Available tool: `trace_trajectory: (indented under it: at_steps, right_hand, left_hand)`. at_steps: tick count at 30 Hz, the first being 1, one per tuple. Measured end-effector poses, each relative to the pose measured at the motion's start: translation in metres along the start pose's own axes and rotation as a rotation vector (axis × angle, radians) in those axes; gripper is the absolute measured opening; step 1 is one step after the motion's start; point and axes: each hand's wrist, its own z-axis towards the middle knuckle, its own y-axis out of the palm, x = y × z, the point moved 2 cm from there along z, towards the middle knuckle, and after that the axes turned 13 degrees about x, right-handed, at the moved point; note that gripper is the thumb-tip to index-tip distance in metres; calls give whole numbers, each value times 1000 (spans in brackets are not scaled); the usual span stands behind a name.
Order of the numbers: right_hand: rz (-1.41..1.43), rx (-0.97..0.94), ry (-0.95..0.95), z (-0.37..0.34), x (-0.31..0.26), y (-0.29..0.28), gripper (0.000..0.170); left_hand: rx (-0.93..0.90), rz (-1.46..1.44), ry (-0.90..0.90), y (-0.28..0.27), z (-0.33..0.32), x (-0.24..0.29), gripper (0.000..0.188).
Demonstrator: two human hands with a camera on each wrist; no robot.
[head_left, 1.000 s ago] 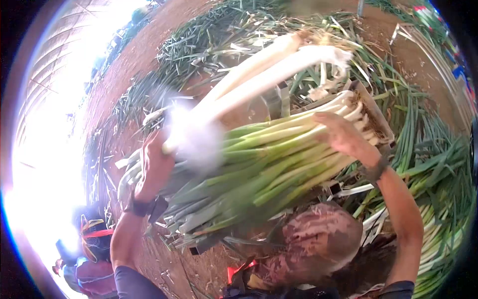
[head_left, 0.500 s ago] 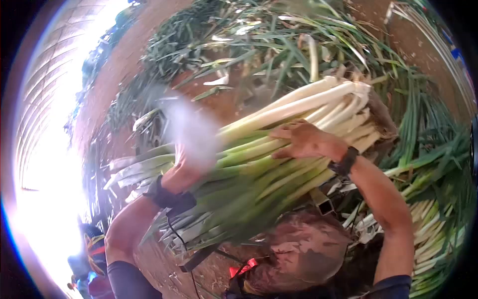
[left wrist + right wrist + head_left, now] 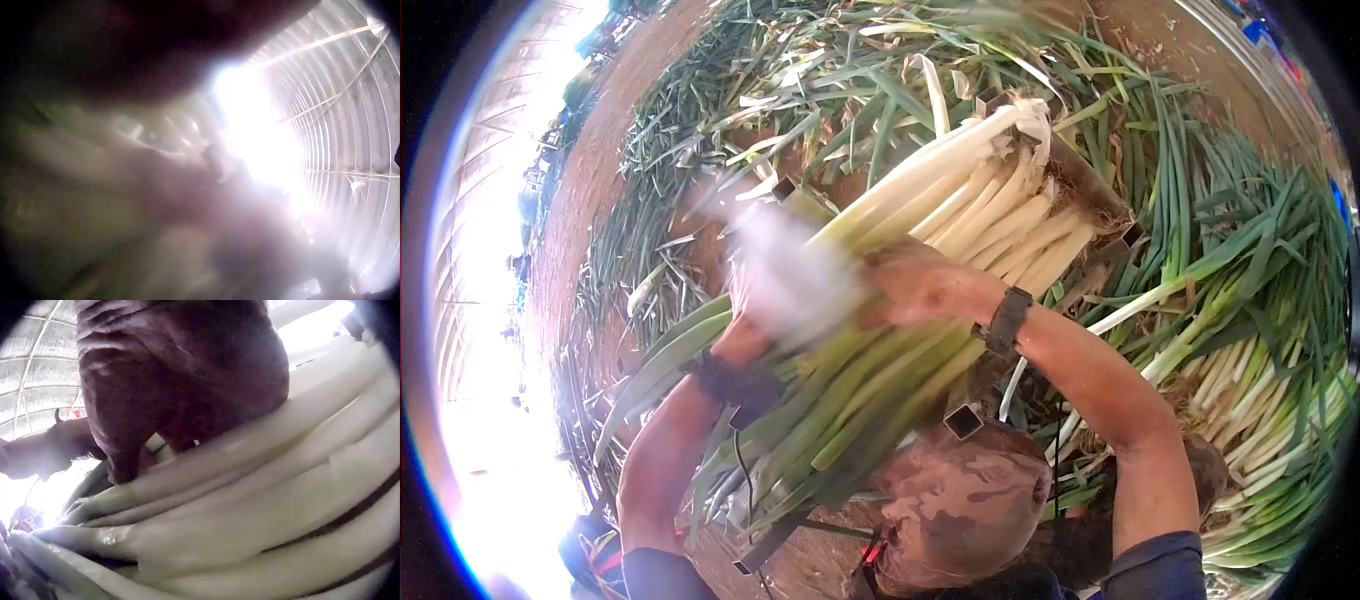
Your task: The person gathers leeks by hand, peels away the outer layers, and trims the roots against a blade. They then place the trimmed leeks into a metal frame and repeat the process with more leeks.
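Note:
A thick bundle of leeks (image 3: 1000, 210) lies across a metal rack (image 3: 1090, 180), white root ends at upper right and green leaves at lower left. My right hand (image 3: 930, 285) is on the middle of the bundle. In the right wrist view its bent fingers (image 3: 122, 464) grip over the upper pale stalks. My left hand (image 3: 745, 335) is at the green part, farther left. A whitish blur covers most of its fingers, and the left wrist view is smeared, so I cannot tell how they hold the leaves.
Square tube ends (image 3: 963, 421) of the rack stick out near a knee in camouflage cloth (image 3: 965, 485). More leeks (image 3: 1250, 410) are heaped at the right. Loose green leaves (image 3: 730, 100) litter the ground beyond the rack.
The two white stalks held up a second ago now lie on the bundle. My right hand has moved left from the root ends toward my left hand. The view has shifted.

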Motion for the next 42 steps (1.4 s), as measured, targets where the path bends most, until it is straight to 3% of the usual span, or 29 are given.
trace_trajectory:
  at_steps: [2,4,5,7,8,10,11,12,14,16,19,21,22,24,25,26,28,29,30,32,33,35,36,38,40,42]
  right_hand:
    - [7,-73,22,1,3,-4,72]
    - [490,30,176,-2,11,-15,61]
    - [485,33,178,0,14,-19,61]
    - [1082,215,565,-2,27,-24,62]
    - [1080,216,573,-7,27,-21,62]
    - [1295,689,873,-22,24,-26,74]
    - [1399,729,850,-24,27,-26,92]
    - [1395,734,852,-24,28,-26,92]
    - [1339,951,714,-27,28,-26,101]
    - [1391,959,696,-24,28,-24,105]
    - [1426,996,767,-25,33,-22,99]
    - [1511,861,668,-28,44,-25,79]
    - [1509,864,677,-30,47,-22,79]
    - [1551,903,615,-31,51,-18,62]
    - [1517,993,830,-24,46,-23,47]
    - [1518,995,834,-24,51,-22,47]
    - [1492,978,703,-21,59,-26,81]
    - [1508,920,748,-20,65,-29,69]
    - [1513,917,751,-21,77,-20,69]
    - [827,850,364,-23,103,5,41]
    - [825,853,360,-23,107,8,41]
    - [397,819,325,-26,116,12,52]
    - [398,823,327,-27,106,4,52]
    - [1605,963,553,-25,76,-18,54]
    - [1546,959,565,-24,67,-25,57]
    - [1483,959,581,-22,61,-33,61]
  left_hand:
    - [-23,32,-47,7,2,-7,29]
    - [36,-15,-25,7,1,-6,28]
    - [38,-18,-20,7,2,-7,28]
    - [-23,27,-86,7,4,-9,28]
    - [-28,22,-84,5,1,-10,28]
    - [34,-153,27,-2,-5,-11,27]
    - [73,-146,72,2,-8,-16,27]
    - [73,-150,76,2,-7,-13,27]
    - [43,-182,23,0,-11,-10,27]
    - [24,-216,20,-4,-10,-8,28]
    - [-10,-282,32,0,-12,-14,28]
    - [63,-174,90,1,-12,-13,28]
    - [55,-178,91,1,-13,-11,28]
    - [77,-271,-16,-9,-11,-6,28]
    - [56,-309,-59,-20,-13,5,28]
    - [52,-308,-58,-25,-15,7,28]
    - [101,-375,-1,-31,-17,11,29]
    - [97,-402,-4,-30,-17,10,32]
    - [94,-398,-8,-27,-14,5,32]
    - [-143,-388,83,-13,-3,-10,35]
    - [-111,-342,196,-5,1,-9,34]
    - [-119,-388,171,-1,3,-12,33]
    - [-131,-430,136,-1,4,-12,32]
    - [-86,-318,191,6,4,-12,33]
    - [-41,-211,243,4,6,-6,34]
    - [-206,-71,62,-3,8,-3,39]
